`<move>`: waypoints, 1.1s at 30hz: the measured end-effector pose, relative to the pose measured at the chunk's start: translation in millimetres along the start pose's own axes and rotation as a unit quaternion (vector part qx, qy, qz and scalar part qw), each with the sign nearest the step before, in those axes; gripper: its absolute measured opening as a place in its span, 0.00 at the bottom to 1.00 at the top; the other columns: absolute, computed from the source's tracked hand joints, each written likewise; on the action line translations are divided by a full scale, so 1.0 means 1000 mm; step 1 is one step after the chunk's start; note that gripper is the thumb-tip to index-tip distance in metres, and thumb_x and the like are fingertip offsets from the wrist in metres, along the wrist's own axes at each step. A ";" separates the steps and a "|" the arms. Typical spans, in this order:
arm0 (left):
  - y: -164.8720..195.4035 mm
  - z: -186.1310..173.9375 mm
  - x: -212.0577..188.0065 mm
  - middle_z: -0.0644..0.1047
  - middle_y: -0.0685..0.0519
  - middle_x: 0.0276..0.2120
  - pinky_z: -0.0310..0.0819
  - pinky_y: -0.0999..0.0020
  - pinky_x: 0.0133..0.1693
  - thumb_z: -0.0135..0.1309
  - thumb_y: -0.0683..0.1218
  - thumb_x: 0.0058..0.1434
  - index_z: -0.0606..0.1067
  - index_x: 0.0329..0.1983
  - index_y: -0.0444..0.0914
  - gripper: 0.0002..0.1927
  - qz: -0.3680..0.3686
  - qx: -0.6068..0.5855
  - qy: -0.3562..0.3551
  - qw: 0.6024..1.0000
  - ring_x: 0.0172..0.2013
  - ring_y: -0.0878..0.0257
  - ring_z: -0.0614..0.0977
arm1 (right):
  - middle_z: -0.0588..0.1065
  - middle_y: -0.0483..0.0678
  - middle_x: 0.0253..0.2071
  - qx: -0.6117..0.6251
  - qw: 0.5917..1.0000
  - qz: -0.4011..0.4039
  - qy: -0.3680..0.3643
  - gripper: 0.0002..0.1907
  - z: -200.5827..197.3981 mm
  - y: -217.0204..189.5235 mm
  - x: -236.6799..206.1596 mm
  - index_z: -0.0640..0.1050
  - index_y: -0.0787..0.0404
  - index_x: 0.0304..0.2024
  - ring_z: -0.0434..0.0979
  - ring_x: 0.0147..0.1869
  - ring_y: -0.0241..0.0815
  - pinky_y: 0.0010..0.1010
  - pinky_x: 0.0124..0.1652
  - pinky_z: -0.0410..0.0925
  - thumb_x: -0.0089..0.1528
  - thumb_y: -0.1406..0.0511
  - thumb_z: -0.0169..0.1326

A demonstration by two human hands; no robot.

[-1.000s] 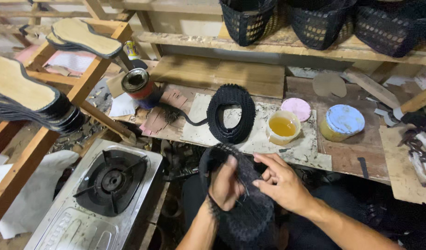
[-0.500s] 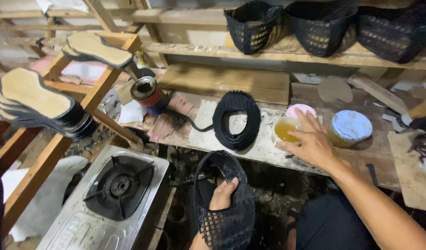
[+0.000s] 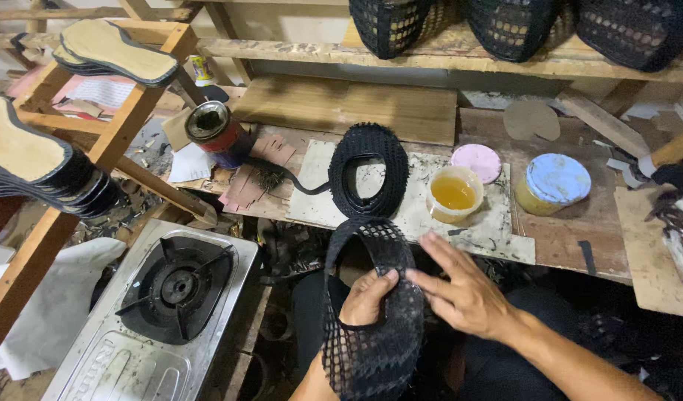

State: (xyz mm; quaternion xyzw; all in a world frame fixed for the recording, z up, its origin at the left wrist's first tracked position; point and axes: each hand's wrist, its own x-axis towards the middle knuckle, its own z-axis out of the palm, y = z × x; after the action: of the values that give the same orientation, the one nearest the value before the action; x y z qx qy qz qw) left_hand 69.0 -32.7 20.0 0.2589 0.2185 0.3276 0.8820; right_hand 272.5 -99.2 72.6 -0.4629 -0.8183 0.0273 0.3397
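My left hand (image 3: 365,298) grips a black mesh shoe upper (image 3: 375,334) low in the middle, thumb on its opening rim. My right hand (image 3: 464,291) lies against the upper's right side with fingers spread, holding nothing of its own. Just beyond them on the workbench lies a black ring-shaped mesh piece (image 3: 368,171) on a stained white sheet (image 3: 415,215). An open tub of yellow glue (image 3: 454,194) stands to its right, with a pink lid (image 3: 476,162) behind it.
A lidded yellow jar (image 3: 552,184) stands right of the glue tub, a tin can (image 3: 211,131) at left. A single-burner gas stove (image 3: 170,301) sits low left. Wooden racks hold stacked insoles (image 3: 37,160). Black mesh uppers (image 3: 516,26) line the back shelf.
My right hand went out to the glue tub half a second ago and has come back to the mesh upper. My left hand kept its hold on the upper throughout.
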 end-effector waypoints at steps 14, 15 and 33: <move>0.009 0.000 -0.007 0.81 0.52 0.39 0.77 0.68 0.42 0.49 0.44 0.72 0.76 0.50 0.33 0.10 0.020 -0.057 -0.020 0.998 0.36 0.64 0.82 | 0.57 0.61 0.73 0.074 0.997 -0.015 0.015 0.29 0.001 -0.002 -0.009 0.81 0.52 0.54 0.57 0.77 0.63 0.47 0.69 0.57 0.50 0.74 0.60; 0.011 0.001 -0.007 0.81 0.52 0.39 0.77 0.68 0.41 0.48 0.44 0.71 0.75 0.50 0.34 0.11 0.021 -0.049 -0.008 0.999 0.36 0.64 0.82 | 0.59 0.60 0.73 0.076 0.997 -0.025 0.002 0.30 0.001 -0.003 -0.009 0.81 0.51 0.54 0.58 0.77 0.63 0.47 0.69 0.58 0.49 0.75 0.60; 0.012 -0.038 -0.001 0.81 0.56 0.38 0.76 0.71 0.41 0.48 0.48 0.68 0.76 0.49 0.37 0.13 -0.078 0.138 -0.030 0.987 0.36 0.68 0.81 | 0.74 0.49 0.56 0.228 0.916 0.320 -0.080 0.32 0.004 -0.013 0.020 0.74 0.57 0.63 0.83 0.37 0.38 0.28 0.36 0.76 0.55 0.68 0.63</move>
State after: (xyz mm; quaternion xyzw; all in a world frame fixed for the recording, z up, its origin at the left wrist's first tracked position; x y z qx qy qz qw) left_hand 41.7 -13.9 -1.7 0.3702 0.2548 0.2161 0.8668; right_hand 254.1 -89.9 84.4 -0.6061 -0.6227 0.3575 0.3422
